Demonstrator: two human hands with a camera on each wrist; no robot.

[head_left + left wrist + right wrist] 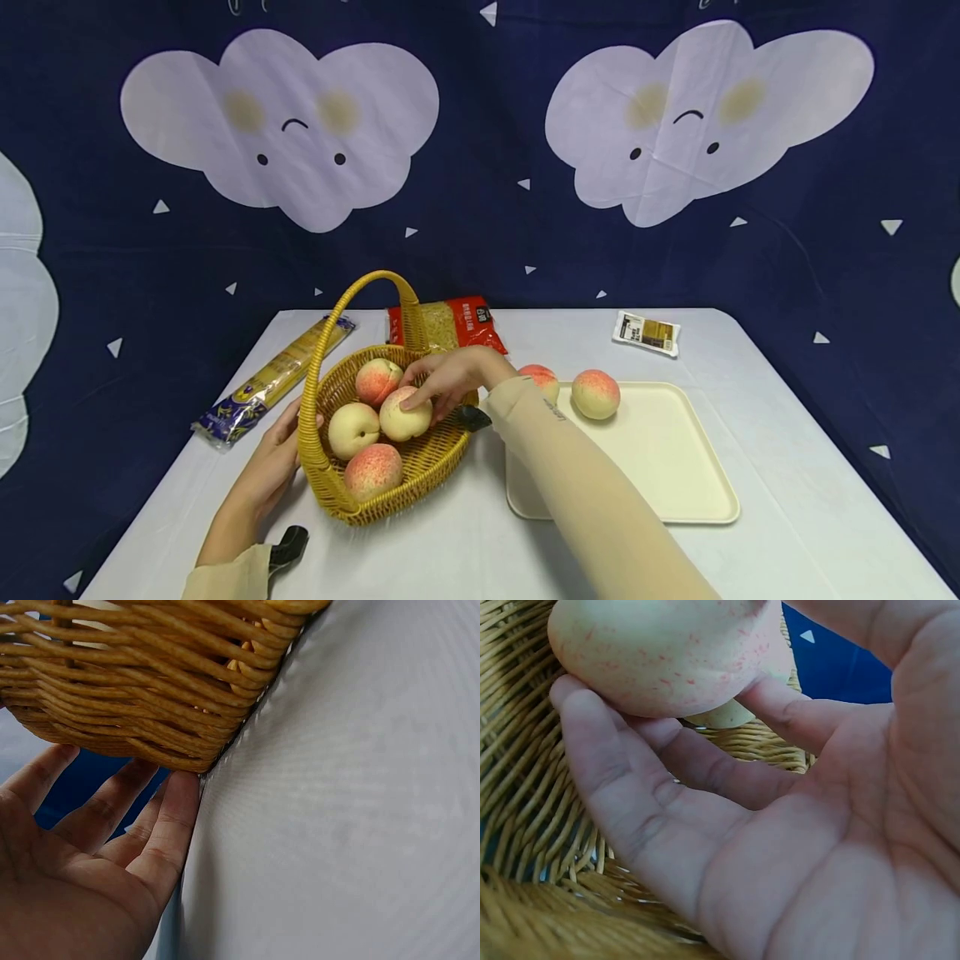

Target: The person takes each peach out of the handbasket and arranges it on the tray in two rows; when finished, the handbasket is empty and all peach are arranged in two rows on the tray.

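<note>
A yellow wicker basket [442, 462] with a tall arched handle holds several peaches. My right hand [450, 379] reaches inside and holds a pale peach [405, 414], thumb on top and fingers at its right side. In the right wrist view, the fingers curl under this red-speckled peach [660, 656]. Beside it lie a red-topped peach [378, 381], a cream peach [352, 431] and a redder peach [373, 472] near the front. On the basket's left, my left hand [270, 462] touches the wicker; the left wrist view shows extended fingertips against the lower side wall [150, 697].
A cream tray [652, 475] stands to the right, with two peaches [596, 394] at its back left, one partly behind my sleeve. A long pasta packet [273, 379] lies left of the basket, a red pasta bag [450, 323] behind it. A small packet [647, 333] sits at the back right.
</note>
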